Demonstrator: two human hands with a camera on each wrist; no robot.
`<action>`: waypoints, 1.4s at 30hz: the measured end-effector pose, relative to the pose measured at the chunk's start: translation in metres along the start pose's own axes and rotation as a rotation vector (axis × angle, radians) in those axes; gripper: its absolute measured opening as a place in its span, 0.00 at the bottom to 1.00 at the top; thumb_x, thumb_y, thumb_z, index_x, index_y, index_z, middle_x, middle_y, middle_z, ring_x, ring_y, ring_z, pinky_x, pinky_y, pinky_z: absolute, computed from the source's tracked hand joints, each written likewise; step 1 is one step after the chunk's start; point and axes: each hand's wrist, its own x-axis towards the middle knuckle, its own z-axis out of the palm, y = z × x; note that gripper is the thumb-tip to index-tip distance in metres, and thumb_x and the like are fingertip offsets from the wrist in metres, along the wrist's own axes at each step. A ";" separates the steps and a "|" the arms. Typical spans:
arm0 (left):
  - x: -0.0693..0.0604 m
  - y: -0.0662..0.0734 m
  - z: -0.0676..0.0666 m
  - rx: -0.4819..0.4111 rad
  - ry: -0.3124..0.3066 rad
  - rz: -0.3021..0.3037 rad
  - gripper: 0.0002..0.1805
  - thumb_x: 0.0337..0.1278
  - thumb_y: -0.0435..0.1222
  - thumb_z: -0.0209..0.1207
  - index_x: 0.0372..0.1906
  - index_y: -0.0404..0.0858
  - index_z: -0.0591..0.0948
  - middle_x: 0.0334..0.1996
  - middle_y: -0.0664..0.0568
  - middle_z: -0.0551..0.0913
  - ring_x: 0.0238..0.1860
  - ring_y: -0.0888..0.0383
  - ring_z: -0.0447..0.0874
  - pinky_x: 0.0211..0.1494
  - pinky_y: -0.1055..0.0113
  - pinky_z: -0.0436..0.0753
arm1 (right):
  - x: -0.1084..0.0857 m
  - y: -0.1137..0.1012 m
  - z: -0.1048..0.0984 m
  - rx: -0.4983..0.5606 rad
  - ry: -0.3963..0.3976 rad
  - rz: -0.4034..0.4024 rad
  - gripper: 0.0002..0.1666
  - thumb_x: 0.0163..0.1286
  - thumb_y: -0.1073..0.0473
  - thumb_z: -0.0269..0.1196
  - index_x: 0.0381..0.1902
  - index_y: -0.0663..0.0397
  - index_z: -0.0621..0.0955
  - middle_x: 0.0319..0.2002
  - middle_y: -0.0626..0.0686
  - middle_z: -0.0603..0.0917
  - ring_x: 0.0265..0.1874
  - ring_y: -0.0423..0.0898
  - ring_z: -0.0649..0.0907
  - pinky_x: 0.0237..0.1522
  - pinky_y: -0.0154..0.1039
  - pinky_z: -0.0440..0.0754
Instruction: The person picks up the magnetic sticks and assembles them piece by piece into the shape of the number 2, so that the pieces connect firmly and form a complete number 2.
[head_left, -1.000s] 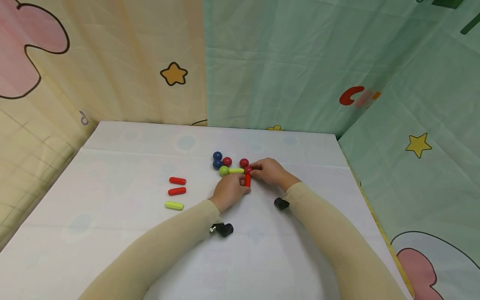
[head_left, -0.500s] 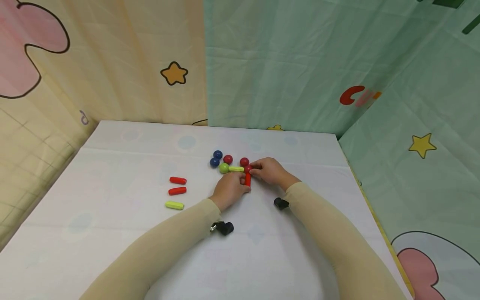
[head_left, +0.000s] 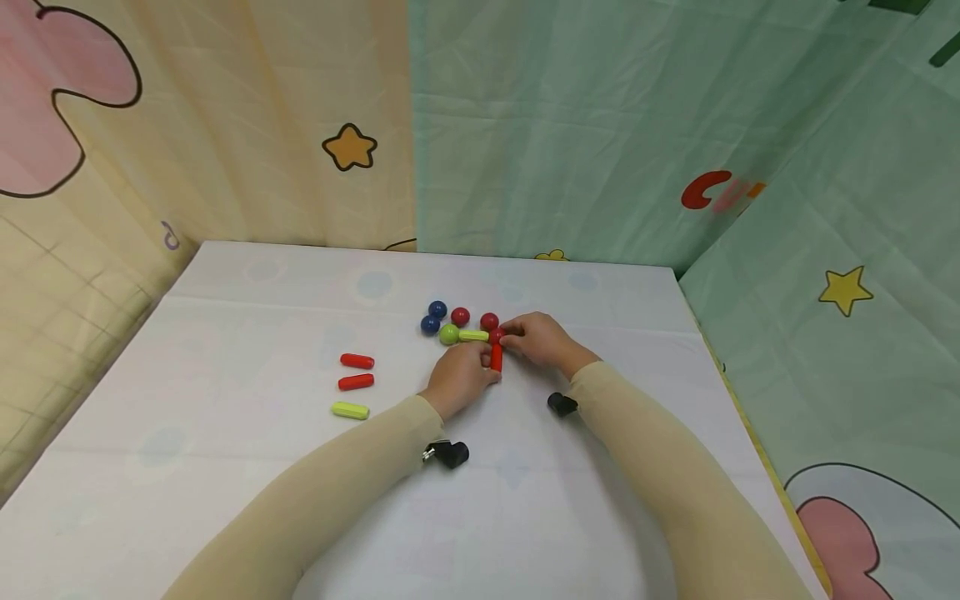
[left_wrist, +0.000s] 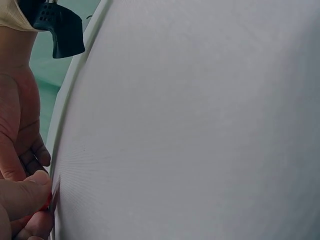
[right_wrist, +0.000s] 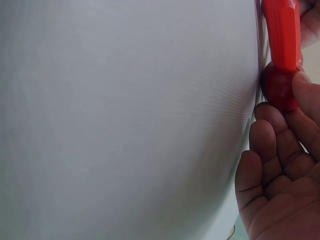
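The desk (head_left: 510, 533) spread wide to both sides while the left hand (head_left: 459, 379) pinched a red stick (head_left: 497, 357), the right hand (head_left: 546, 342) its red ball (head_left: 496, 336), the green ball (head_left: 448, 334) having shifted slightly toward the far edge (head_left: 465, 257).

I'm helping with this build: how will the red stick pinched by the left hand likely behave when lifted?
The red stick looks stiff, being straight and unbent. Its end meets the held red ball, so that may come along, though how firmly they join is unclear. Its flat facets suggest it would resist rolling.
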 end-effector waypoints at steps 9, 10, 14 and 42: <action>-0.001 0.000 -0.003 -0.008 0.009 -0.001 0.26 0.63 0.41 0.73 0.64 0.38 0.84 0.46 0.50 0.88 0.46 0.52 0.81 0.58 0.58 0.83 | 0.004 -0.003 -0.001 -0.007 -0.007 0.000 0.22 0.78 0.53 0.65 0.66 0.52 0.84 0.60 0.54 0.88 0.61 0.53 0.82 0.70 0.51 0.78; -0.001 0.000 -0.003 -0.010 0.010 0.000 0.26 0.63 0.41 0.73 0.64 0.38 0.84 0.46 0.50 0.88 0.46 0.52 0.81 0.58 0.58 0.83 | 0.005 -0.003 -0.001 -0.006 -0.008 0.003 0.22 0.78 0.53 0.65 0.66 0.52 0.84 0.60 0.54 0.88 0.61 0.53 0.82 0.71 0.51 0.78; -0.001 0.000 -0.003 -0.011 0.011 0.008 0.26 0.63 0.41 0.73 0.64 0.37 0.84 0.45 0.49 0.88 0.46 0.51 0.81 0.57 0.58 0.83 | 0.006 -0.004 -0.001 -0.007 -0.013 0.011 0.23 0.78 0.53 0.65 0.66 0.52 0.84 0.61 0.54 0.87 0.63 0.53 0.81 0.71 0.51 0.77; -0.019 -0.063 -0.102 0.179 -0.106 0.097 0.24 0.70 0.41 0.65 0.67 0.40 0.82 0.59 0.47 0.86 0.66 0.44 0.81 0.72 0.47 0.77 | 0.008 0.000 -0.004 -0.044 -0.027 0.014 0.25 0.79 0.51 0.63 0.70 0.50 0.81 0.65 0.54 0.84 0.66 0.54 0.78 0.72 0.52 0.76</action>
